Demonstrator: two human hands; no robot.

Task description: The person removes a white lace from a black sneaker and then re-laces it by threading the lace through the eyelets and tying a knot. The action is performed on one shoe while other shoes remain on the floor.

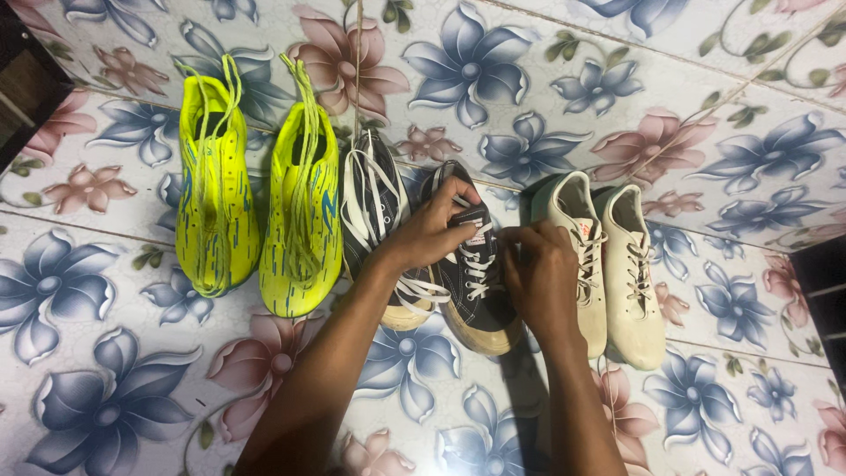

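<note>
Three pairs of shoes lie in a row on a flower-patterned tiled floor (106, 353). In the middle is a dark canvas sneaker (480, 304) with white laces and a tan sole. My left hand (432, 231) grips its tongue and upper opening. My right hand (539, 269) pinches its white laces on the right side. The pair's other dark sneaker (372, 207) lies just left, its laces loose.
Two bright yellow-green lace-up boots (216, 203) (304, 220) lie at the left. A cream pair (573, 220) (634, 273) lies at the right, touching my right hand. Dark furniture edges show at the far left (26, 79) and far right (824, 291).
</note>
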